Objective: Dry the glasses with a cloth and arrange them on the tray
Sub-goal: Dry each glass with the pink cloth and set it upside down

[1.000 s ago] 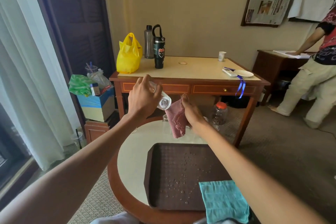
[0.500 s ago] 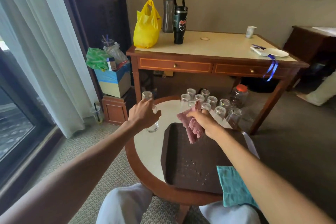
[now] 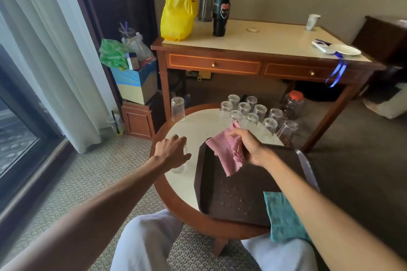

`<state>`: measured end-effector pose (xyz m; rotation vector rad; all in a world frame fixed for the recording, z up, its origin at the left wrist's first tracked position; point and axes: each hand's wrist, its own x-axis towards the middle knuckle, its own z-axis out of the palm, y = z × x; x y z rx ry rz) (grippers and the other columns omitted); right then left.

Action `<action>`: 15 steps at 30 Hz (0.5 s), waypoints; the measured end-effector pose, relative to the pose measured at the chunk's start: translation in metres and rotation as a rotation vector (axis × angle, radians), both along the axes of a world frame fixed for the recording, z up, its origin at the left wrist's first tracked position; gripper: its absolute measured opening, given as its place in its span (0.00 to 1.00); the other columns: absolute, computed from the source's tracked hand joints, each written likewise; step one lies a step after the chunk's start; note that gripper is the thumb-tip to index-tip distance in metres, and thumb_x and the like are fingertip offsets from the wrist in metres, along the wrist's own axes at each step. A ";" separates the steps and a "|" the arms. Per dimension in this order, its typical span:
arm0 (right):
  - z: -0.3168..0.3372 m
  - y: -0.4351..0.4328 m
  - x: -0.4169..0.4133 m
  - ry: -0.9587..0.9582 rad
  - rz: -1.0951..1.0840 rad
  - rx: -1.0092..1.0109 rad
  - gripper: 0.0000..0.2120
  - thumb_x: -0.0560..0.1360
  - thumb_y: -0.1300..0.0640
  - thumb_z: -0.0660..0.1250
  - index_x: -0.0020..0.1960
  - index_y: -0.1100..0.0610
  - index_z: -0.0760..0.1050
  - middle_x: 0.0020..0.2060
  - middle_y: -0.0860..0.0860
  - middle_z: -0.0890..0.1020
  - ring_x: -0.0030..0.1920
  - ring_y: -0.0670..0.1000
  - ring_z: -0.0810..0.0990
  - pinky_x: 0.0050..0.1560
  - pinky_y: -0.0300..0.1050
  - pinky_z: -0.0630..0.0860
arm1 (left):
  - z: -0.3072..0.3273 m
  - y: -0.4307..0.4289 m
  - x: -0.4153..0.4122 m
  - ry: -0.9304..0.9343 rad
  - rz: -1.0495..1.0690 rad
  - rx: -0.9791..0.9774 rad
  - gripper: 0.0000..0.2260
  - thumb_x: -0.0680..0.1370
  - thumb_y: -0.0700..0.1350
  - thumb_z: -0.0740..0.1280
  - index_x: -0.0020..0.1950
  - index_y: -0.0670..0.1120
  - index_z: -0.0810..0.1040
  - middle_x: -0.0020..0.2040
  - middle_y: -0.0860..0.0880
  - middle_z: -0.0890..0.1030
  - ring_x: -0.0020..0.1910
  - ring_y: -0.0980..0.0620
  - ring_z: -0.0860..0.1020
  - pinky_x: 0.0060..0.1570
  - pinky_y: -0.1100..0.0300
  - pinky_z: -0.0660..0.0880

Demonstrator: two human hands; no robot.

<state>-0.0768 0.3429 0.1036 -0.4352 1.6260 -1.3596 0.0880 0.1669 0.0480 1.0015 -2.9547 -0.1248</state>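
At the bottom right of the frame: teal cloth, draped over the near corner of the tray, likely a spare.
Tray: dark brown, set on the round table, beaded with water drops; no glass stands on it yet.
Centre left: left hand, fingers curled down over a glass that stands mouth-down on the table just beside the tray's left rim. The grip from above is probably for lifting.
Centre: right hand, pinching a bunched pink cloth above the tray's far left corner, held ready for wiping.
Above centre: cluster of glasses, all mouth-down near the table's far edge, presumably to drain.
Lone glass: mouth-down, apart at the far left edge.
Top: desk bearing a yellow bag.
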 end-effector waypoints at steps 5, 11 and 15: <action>0.001 0.006 -0.005 -0.046 0.021 0.022 0.38 0.68 0.45 0.71 0.67 0.71 0.69 0.53 0.70 0.77 0.54 0.66 0.76 0.58 0.59 0.73 | 0.018 -0.001 -0.003 -0.055 -0.003 0.059 0.28 0.78 0.67 0.67 0.69 0.48 0.76 0.67 0.45 0.78 0.60 0.44 0.80 0.54 0.50 0.77; 0.008 0.013 -0.004 -0.068 0.129 -0.020 0.39 0.64 0.49 0.70 0.68 0.72 0.69 0.56 0.71 0.76 0.55 0.67 0.74 0.62 0.61 0.71 | 0.085 0.008 -0.029 0.355 -0.018 0.655 0.17 0.80 0.57 0.70 0.58 0.44 0.85 0.54 0.47 0.85 0.46 0.53 0.81 0.40 0.62 0.76; 0.023 0.020 0.004 -0.071 0.123 -0.008 0.18 0.67 0.53 0.65 0.49 0.65 0.79 0.45 0.63 0.78 0.45 0.60 0.76 0.51 0.52 0.71 | 0.097 0.030 -0.036 0.313 -0.108 0.793 0.12 0.80 0.47 0.71 0.60 0.44 0.86 0.51 0.53 0.84 0.48 0.54 0.82 0.40 0.72 0.77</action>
